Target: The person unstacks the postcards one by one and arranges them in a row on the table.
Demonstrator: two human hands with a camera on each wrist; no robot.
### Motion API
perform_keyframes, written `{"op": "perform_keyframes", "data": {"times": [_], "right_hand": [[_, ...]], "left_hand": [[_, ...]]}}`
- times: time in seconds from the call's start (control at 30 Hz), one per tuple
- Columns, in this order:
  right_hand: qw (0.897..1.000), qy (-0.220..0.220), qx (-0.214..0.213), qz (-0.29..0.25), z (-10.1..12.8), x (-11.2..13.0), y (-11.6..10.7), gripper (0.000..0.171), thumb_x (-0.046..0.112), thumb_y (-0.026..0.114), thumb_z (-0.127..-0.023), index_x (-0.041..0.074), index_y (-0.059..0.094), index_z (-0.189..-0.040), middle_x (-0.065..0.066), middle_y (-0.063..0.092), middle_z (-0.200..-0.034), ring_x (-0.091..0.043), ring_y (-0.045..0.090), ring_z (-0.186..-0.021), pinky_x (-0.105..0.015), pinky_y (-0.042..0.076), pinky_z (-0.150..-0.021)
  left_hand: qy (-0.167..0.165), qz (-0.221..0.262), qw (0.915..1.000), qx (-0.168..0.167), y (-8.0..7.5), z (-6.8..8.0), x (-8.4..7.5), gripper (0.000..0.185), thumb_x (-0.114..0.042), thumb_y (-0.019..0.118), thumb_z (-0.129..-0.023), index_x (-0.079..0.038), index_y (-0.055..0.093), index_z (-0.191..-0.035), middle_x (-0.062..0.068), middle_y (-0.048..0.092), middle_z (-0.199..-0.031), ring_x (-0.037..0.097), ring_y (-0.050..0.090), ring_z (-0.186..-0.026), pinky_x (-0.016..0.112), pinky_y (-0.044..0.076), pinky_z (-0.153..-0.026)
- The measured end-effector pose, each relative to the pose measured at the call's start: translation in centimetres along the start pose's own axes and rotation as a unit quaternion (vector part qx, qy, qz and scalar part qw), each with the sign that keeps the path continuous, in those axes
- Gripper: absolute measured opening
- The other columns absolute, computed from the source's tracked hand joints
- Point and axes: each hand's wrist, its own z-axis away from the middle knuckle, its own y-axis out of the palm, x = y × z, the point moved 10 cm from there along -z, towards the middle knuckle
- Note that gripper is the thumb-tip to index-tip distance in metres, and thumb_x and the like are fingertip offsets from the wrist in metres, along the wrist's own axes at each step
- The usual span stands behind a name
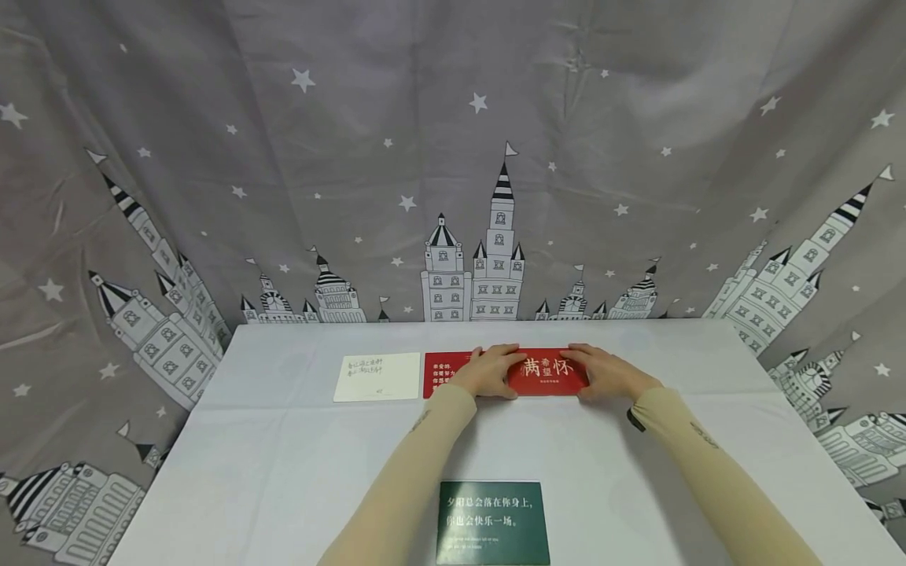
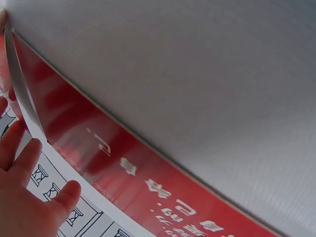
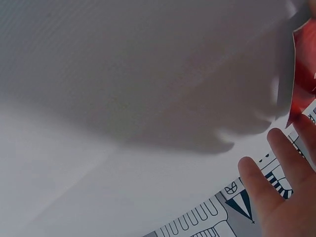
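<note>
Red and glossy, the large-lettered card was between your left hand and your right hand, near the back edge of the tabletop and a little right of its middle. Its long axis ran side to side, nearly parallel with that edge, so you had one hand at each short end. Neither hand was nearer: both were on the card. Your left hand gripped its left end and your right hand its right end, thumbs toward you; how firmly they pinched could not be told. In the wrist views several other fingers were spread apart, and the ends of the card seemed to stand slightly off the tabletop.

Just left lay the small-lettered card, also red, its right end hidden behind your left hand; whether the two touched or overlapped was unclear. Just beside it, farther left, came the cream card, so that the three made a row along the back edge. Well apart from that row, nearer you, the green card lay between your forearms, its long side also running side to side, with your left sleeve just beside its left edge. Nothing in the views served as a container: the cream and green cards lay flat on the tabletop.
</note>
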Motion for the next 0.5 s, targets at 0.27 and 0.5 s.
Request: {"op": "perform_keyframes", "data": {"times": [0.27, 0.5], "right_hand": [[1.000, -0.001, 0.013, -0.002, -0.21, 0.11, 0.05, 0.077, 0.010, 0.072, -0.070, -0.003, 0.042, -0.140, -0.027, 0.034, -0.145, -0.047, 0.035, -0.129, -0.060, 0.034, -0.101], [1.000, 0.006, 0.020, -0.004, -0.18, 0.18, 0.10, 0.077, 0.009, 0.071, -0.071, -0.002, 0.041, -0.141, -0.028, 0.033, -0.145, -0.047, 0.032, -0.130, -0.061, 0.032, -0.102]], "left_hand": [[-0.007, -0.006, 0.9999, 0.005, 0.00, -0.06, 0.13, 0.071, -0.031, 0.073, -0.082, -0.021, 0.043, -0.145, 0.001, 0.033, -0.152, 0.017, 0.028, -0.138, 0.053, 0.021, -0.110], [-0.016, -0.002, 0.9998, 0.010, 0.01, 0.15, 0.11, 0.070, -0.032, 0.073, -0.082, -0.021, 0.044, -0.145, 0.001, 0.035, -0.151, 0.018, 0.030, -0.137, 0.053, 0.019, -0.111]]}}
